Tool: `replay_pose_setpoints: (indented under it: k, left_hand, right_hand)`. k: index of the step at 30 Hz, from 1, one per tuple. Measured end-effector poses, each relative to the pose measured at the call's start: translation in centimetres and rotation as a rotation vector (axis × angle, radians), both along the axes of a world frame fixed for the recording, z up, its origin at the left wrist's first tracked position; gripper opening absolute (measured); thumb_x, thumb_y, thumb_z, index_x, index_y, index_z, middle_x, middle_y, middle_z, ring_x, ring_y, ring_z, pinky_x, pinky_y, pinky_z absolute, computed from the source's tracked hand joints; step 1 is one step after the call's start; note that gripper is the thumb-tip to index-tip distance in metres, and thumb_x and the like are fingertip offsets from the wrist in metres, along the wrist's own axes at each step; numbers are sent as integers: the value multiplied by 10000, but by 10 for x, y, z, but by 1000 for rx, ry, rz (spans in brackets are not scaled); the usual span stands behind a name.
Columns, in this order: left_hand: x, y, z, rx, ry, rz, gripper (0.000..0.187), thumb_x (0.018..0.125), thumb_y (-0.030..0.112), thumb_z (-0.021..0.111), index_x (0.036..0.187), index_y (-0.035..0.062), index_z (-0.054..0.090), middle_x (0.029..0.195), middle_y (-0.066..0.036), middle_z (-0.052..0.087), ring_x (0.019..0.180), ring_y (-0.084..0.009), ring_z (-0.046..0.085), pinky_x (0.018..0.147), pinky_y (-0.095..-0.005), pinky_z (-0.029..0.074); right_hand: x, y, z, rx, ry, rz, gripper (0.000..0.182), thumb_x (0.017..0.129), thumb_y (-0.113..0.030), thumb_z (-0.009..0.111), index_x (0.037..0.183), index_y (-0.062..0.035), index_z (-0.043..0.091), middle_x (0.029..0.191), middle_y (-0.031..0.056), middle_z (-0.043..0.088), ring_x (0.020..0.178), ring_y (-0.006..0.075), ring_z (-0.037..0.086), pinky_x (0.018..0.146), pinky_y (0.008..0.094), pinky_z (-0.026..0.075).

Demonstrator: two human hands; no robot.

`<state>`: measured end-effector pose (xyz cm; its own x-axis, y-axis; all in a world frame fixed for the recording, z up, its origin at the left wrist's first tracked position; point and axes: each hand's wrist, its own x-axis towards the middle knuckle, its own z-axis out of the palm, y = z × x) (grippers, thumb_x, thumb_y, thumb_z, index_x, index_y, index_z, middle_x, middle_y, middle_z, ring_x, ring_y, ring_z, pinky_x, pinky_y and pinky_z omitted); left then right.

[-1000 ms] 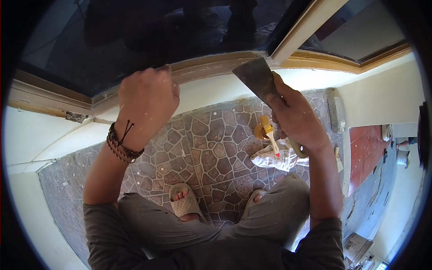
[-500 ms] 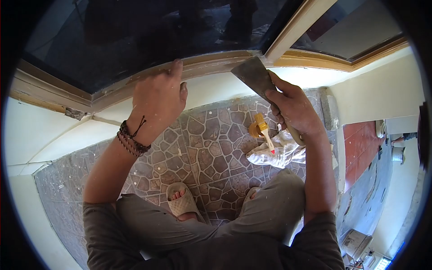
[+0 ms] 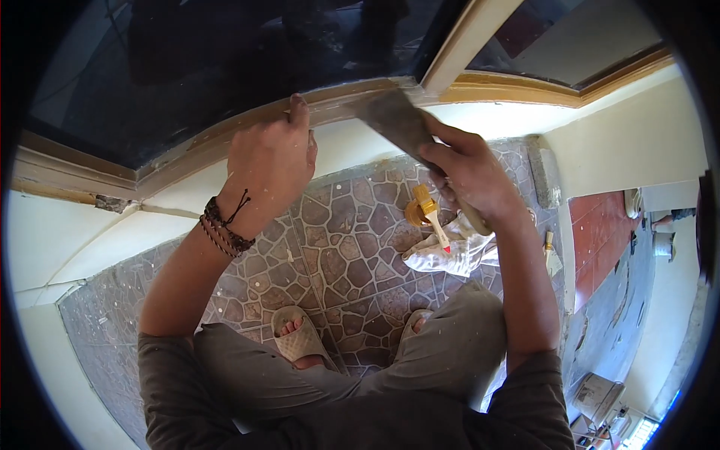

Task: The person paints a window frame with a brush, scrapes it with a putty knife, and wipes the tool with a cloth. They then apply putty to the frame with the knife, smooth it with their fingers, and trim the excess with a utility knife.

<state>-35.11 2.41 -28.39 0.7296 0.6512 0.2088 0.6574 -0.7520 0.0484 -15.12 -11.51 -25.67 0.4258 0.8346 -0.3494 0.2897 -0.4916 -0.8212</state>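
In my right hand (image 3: 480,176) is a putty knife (image 3: 396,126), its wide blade pointing up and left toward the lower rail of the wooden window frame (image 3: 341,110). The blade's end is slightly blurred, so contact with the rail cannot be judged. My left hand (image 3: 271,169) is at the same rail, index finger stretched out with its tip at the wood. Its other fingers are curled, the thumb stands apart, and nothing is held. Above the rail is the dark glass (image 3: 247,52).
On the stone-patterned floor (image 3: 352,225), a paintbrush (image 3: 433,216) with yellow-stained bristles leans over a small yellow-brown container (image 3: 413,214). A crumpled white cloth (image 3: 439,259) lies beside them. Another brush (image 3: 549,241) is right of my forearm. A bucket (image 3: 598,397) stands far right.
My right hand has moved left with the putty knife, bringing its blade nearer my left hand. The left finger stays at the rail. The view has shifted slightly.
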Motion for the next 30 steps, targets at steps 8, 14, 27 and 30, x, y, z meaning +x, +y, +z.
replay_pose_setpoints:
  k: [8,14,27,30]
  left_hand:
    - [0,6,-6,133,-92,-79,465,803,136,623,1223,-48,547,752,-134,670,661,-281,684,606,-374,566]
    - [34,-2,-2,-91,-105,-195,561,814,145,607,1363,139,488,730,-150,655,648,-333,650,653,-422,545]
    - [48,-8,10,-81,-27,-156,653,780,96,609,1406,100,425,730,-147,661,707,-328,668,673,-439,539]
    - [63,-4,7,-118,-101,-228,605,773,74,597,1364,39,472,740,-143,667,722,-327,674,695,-433,538]
  right_hand:
    - [-1,-6,7,-61,18,107,524,891,-211,540,1385,-46,482,711,105,625,575,136,576,546,292,470]
    - [16,-25,5,-100,-43,173,542,918,-234,584,1412,-51,453,662,-2,539,575,33,487,529,213,403]
    - [-70,-31,-53,-329,-456,1110,694,769,-64,557,1439,-165,409,870,201,662,833,340,667,714,457,511]
    - [-76,-25,-46,-342,-409,1133,686,775,-63,556,1438,-160,412,914,216,658,865,346,664,734,463,510]
